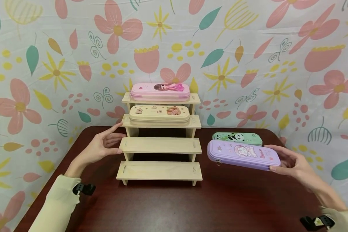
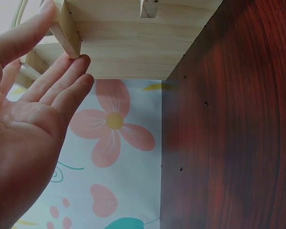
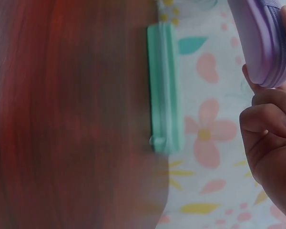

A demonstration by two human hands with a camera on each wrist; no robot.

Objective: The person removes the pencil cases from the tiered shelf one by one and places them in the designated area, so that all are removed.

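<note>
My right hand grips the right end of a purple pencil case, thumb at its front edge and fingers behind. The case is held up off the table, rabbit picture facing up; its end shows in the right wrist view. Partly behind it, a green panda pencil case lies on the table. My left hand touches the left side of a wooden stepped rack with fairly straight fingers and thumb. A pink pencil case lies on the rack's top step, a cream one on the step below.
The rack's two lower steps show bare wood. Dark reddish-brown table surface spreads in front and to both sides. A flower-patterned cloth hangs behind the table. Each wrist wears a black strap, the left strap near the sleeve's end.
</note>
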